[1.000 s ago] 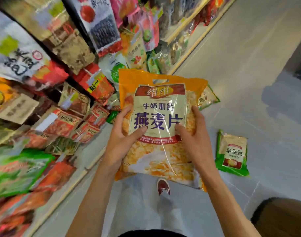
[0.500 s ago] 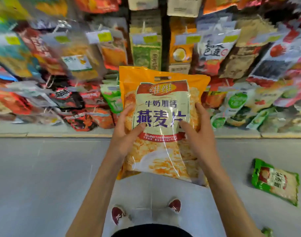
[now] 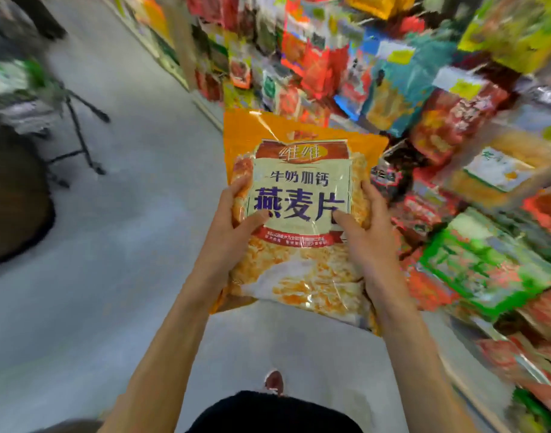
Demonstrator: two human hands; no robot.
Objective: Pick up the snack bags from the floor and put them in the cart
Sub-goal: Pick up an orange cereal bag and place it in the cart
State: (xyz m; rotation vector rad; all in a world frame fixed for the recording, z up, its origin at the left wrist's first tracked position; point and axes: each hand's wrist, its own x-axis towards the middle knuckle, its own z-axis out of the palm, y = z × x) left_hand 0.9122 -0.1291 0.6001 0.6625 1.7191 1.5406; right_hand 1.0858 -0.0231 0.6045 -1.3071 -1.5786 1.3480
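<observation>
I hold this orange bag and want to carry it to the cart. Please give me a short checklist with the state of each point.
1. Left hand grips the orange bag: ok.
2. Right hand grips its other side: ok.
3. Bag lifted off the floor: ok.
4. Cart in view, upper left: ok, though blurred.
5. Room inside the cart: cannot tell.
6. Floor towards the cart free: cannot tell, picture blurred.

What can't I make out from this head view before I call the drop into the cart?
All head view:
- Metal frame at the left edge, possibly the cart: motion-blurred and cut off, basket unreadable.
- Fingers of the left hand and right hand: mostly behind the orange bag.
- Shelf packets: blurred, labels illegible.
- Floor directly beyond the bag: blocked by it.
</observation>
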